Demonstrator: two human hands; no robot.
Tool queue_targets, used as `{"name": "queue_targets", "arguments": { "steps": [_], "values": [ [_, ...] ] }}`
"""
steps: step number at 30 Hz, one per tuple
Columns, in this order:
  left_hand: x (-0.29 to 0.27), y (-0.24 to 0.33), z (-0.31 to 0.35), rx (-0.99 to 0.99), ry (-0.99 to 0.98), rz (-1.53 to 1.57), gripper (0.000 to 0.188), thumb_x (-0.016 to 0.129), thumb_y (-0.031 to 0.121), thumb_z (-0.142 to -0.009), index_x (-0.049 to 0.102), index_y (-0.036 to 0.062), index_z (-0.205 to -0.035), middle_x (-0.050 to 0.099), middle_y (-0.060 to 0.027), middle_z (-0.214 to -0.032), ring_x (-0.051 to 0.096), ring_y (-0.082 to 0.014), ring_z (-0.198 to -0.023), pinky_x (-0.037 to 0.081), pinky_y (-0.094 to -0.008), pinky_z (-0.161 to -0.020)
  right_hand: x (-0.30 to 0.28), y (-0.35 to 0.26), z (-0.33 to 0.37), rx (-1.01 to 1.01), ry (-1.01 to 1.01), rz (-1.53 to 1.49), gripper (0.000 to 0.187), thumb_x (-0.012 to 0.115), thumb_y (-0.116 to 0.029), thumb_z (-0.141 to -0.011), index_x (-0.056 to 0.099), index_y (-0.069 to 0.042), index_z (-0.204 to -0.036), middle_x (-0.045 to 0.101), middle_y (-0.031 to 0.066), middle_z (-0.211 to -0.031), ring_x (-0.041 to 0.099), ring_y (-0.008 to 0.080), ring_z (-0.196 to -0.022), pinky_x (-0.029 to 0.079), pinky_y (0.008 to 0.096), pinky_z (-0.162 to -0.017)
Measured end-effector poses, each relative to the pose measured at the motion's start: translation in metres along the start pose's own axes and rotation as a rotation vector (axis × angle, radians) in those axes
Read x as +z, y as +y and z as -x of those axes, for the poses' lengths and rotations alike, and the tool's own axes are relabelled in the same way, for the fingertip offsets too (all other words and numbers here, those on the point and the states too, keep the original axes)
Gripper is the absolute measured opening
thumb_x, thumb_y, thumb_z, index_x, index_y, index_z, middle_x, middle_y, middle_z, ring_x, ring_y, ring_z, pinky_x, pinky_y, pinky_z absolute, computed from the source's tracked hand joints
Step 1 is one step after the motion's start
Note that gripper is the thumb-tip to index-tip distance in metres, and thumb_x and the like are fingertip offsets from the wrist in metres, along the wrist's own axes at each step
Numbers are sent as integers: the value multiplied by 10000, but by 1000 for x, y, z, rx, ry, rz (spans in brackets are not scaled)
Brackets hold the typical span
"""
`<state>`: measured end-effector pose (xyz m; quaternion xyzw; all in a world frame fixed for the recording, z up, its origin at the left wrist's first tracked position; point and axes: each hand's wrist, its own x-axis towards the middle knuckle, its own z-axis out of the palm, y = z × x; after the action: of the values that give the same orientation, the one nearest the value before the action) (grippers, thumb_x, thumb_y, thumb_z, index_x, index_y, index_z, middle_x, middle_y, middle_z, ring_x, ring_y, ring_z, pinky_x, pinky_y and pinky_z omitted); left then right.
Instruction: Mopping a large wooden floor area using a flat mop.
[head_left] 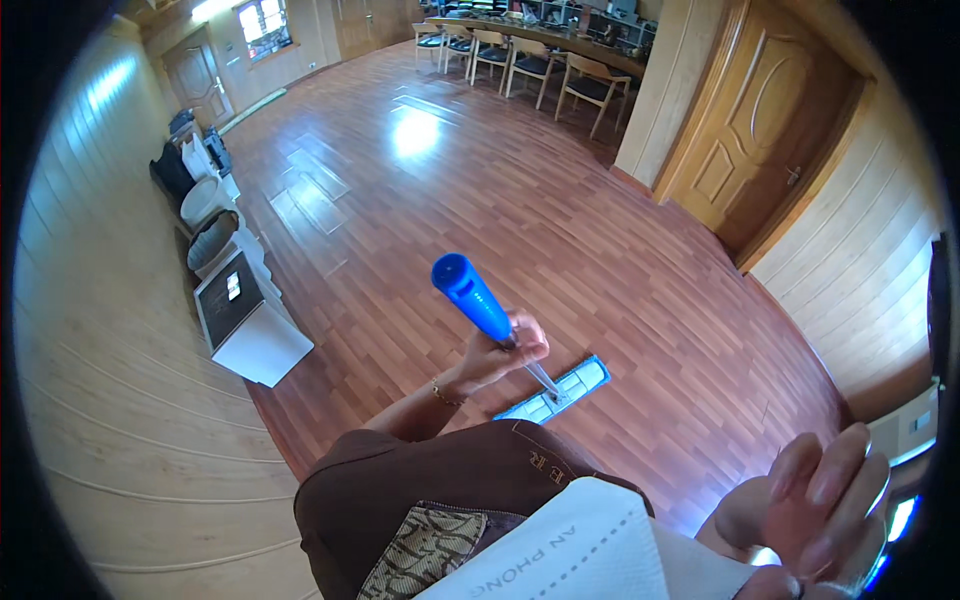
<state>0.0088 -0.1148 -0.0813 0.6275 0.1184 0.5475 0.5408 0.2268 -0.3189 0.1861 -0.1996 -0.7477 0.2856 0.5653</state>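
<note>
My left hand (497, 357), with a thin bracelet at the wrist, is closed round the handle of a flat mop just below its thick blue grip (470, 297). The grip's end points up toward the camera. Down the thin metal pole, the mop head (556, 397) lies on the wood floor, a long pad with a blue fringe. My right hand (825, 505) is raised close at the lower right, its fingers bent together. It is beside the end of a white, sheet-like piece (560, 545); what the fingers hold, if anything, is hidden.
Along the left wall stand a white box with a dark top (245, 310), round bins (208, 203) and dark bags. Several wooden chairs (590, 88) line a long desk at the back. A closed wooden door (765, 125) is at the right. Reddish plank flooring (400, 220) stretches between.
</note>
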Motion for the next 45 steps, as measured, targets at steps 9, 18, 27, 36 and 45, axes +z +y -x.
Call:
{"name": "queue_targets", "arguments": {
  "steps": [9, 18, 27, 36, 45],
  "values": [
    [-17, 78, -15, 421, 168, 60, 359, 709, 192, -827, 503, 20, -1065, 618, -107, -773, 625, -217, -738, 503, -387, -727, 14, -4, 2, -47, 111, -25, 355, 507, -394, -936, 580, -119, -724, 582, 58, -742, 564, 177, -786, 482, 384, -595],
    [-7, 126, -31, 421, 172, -67, 316, 666, 214, -887, 492, 16, -1061, 585, -89, -782, 592, -163, -649, 493, -354, -717, 3, 14, 107, -514, 391, -145, 309, 527, -331, -886, 464, -128, -663, 541, 68, -735, 543, 130, -738, 425, 311, -545],
    [18, 117, -21, 464, 150, 72, 286, 701, 224, -857, 503, 56, -979, 566, -50, -700, 551, -139, -590, 442, -333, -627, -136, 35, 356, -473, 268, 96, 405, 626, -425, -811, 476, -80, -961, 518, 126, -996, 518, 241, -947, 409, 397, -748],
    [6, 135, 3, 388, 217, -9, 300, 687, 324, -856, 482, 130, -958, 538, -3, -614, 516, -148, -539, 418, -349, -600, 42, 197, 169, -275, 144, 393, 753, 725, -518, -735, 488, -32, -1259, 495, 184, -1258, 493, 353, -1155, 393, 483, -950],
    [-55, 168, -9, 556, -16, -16, 409, 567, 508, -911, 479, 137, -1059, 553, -5, -695, 536, -137, -608, 422, -326, -638, 134, 389, 151, 617, -363, 289, 410, 775, -428, -708, 615, -132, -943, 630, 90, -879, 607, 312, -866, 470, 438, -751]
  ]
}}
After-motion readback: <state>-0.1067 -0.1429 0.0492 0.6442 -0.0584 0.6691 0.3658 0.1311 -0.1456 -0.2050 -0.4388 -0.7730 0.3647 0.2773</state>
